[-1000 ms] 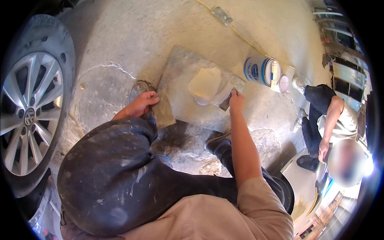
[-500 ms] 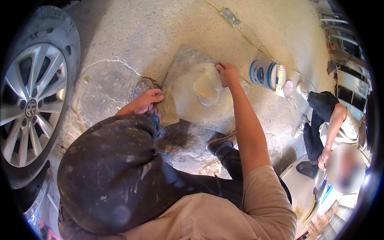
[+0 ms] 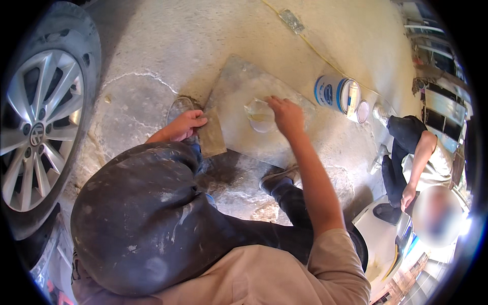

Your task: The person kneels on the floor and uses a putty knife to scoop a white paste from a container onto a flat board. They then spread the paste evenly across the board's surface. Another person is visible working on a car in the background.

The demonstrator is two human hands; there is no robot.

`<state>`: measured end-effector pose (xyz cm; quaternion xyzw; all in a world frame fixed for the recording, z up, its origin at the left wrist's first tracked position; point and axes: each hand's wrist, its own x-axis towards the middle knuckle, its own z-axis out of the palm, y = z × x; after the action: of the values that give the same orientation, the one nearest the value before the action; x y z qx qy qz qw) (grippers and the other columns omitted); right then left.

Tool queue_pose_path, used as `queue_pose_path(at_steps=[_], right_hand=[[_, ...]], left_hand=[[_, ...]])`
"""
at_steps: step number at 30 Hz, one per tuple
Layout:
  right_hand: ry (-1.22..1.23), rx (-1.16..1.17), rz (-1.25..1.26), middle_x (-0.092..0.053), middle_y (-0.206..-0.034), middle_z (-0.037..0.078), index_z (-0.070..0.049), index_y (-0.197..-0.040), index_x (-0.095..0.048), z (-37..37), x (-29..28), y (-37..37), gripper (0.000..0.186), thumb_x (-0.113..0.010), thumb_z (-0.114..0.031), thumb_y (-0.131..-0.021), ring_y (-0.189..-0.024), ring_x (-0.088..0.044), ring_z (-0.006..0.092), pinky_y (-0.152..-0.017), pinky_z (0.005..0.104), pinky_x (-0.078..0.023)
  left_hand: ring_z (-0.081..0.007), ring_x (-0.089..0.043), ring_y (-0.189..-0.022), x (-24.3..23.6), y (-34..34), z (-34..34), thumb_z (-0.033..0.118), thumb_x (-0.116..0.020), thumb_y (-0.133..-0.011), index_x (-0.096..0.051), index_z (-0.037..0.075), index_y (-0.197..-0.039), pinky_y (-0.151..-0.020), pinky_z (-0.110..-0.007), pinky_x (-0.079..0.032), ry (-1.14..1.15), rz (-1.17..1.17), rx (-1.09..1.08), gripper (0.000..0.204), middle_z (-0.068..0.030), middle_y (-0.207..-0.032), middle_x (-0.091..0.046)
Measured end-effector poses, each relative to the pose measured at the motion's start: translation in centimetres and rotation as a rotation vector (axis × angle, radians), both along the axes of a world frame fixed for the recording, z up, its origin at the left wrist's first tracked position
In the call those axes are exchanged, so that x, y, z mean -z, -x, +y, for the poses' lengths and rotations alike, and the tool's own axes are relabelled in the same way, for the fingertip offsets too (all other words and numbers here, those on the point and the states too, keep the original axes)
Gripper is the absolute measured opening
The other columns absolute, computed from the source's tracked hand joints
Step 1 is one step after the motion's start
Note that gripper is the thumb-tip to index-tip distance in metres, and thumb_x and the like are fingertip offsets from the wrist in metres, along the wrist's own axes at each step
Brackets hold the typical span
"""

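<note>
My left hand pinches a flat tan rectangular spreader by its edge, beside the left side of a square grey board on the floor. A mound of pale putty lies mid-board. Over it my right hand reaches in with closed fingers on a thin, pale yellowish flat spreader. The far side of that piece rests on or just above the putty; which of the two I cannot tell. Light smears cover the board's surface.
A blue and white can with a pale tube and a round lid stands right of the board. A yellow cord crosses the floor. At left is a car wheel. Another person crouches at right by a pale car part.
My right hand has moved from the board's far right edge toward the putty, and the pale spreader has turned over it. My left hand and its spreader stay about where they were.
</note>
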<state>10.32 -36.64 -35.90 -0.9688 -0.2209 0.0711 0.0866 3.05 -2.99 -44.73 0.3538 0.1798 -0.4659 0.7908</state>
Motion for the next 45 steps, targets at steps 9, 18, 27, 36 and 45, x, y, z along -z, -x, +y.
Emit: queue_pose_path(at_steps=[9, 18, 27, 36, 45], right_hand=[[-0.04, 0.015, 0.001, -0.07, -0.105, 0.007, -0.014, -0.112, -0.067, 2.0, 0.9, 8.4, 0.035, -0.058, -0.004, -0.08, -0.094, -0.063, 0.0291, -0.08, 0.0389, -0.052], [0.078, 0.077, -0.176, -0.068, -0.111, 0.01, -0.013, -0.12, -0.064, 2.2, 3.1, 4.4, 0.04, -0.054, -0.004, -0.083, -0.099, -0.063, 0.0311, -0.08, 0.041, -0.052], [0.054, 0.193, 0.146, -0.069, -0.11, 0.009, -0.014, -0.115, -0.066, 1.8, -1.3, 4.5, 0.037, -0.054, -0.002, -0.082, -0.1, -0.065, 0.0309, -0.077, 0.0418, -0.053], [0.059, 0.047, -0.165, -0.07, -0.1, 0.011, -0.014, -0.111, -0.067, 2.1, 3.7, 7.4, 0.033, -0.054, -0.005, -0.083, -0.089, -0.067, 0.0283, -0.076, 0.0416, -0.052], [-0.272, 0.936, 0.278, -0.068, -0.08, 0.015, 0.0, -0.093, -0.066, -5.6, 1.5, 8.8, 0.027, -0.056, -0.025, -0.096, -0.074, -0.068, 0.0299, -0.063, 0.0402, -0.056]], left_hand=[[-0.0136, -0.062, -0.101, 0.3, 0.2, 0.1, 0.015, -0.058, -0.098, -0.057, 0.003, -0.118, -0.09, -0.03, -0.05, 0.046, 0.036, -0.043, 0.023, -0.0038, -0.109, -0.064], [-0.0138, -0.062, -0.101, 0.8, 0.4, -0.2, 0.015, -0.058, -0.098, -0.058, 0.003, -0.115, -0.091, -0.03, -0.049, 0.073, 0.008, -0.045, 0.021, -0.0039, -0.108, -0.065], [-0.0141, -0.062, -0.101, -0.9, -0.1, 0.0, 0.015, -0.056, -0.099, -0.057, 0.002, -0.116, -0.092, -0.03, -0.049, 0.025, 0.03, -0.024, 0.022, -0.0045, -0.109, -0.064], [-0.0141, -0.062, -0.102, 0.8, 0.1, 0.0, 0.016, -0.057, -0.098, -0.056, 0.003, -0.12, -0.091, -0.03, -0.05, 0.064, 0.023, -0.043, 0.025, -0.0045, -0.112, -0.064], [-0.0129, -0.062, -0.1, -0.8, -0.1, 0.0, 0.015, -0.056, -0.099, -0.057, 0.003, -0.115, -0.09, -0.029, -0.05, 0.048, 0.003, -0.033, 0.02, -0.0044, -0.109, -0.064]])
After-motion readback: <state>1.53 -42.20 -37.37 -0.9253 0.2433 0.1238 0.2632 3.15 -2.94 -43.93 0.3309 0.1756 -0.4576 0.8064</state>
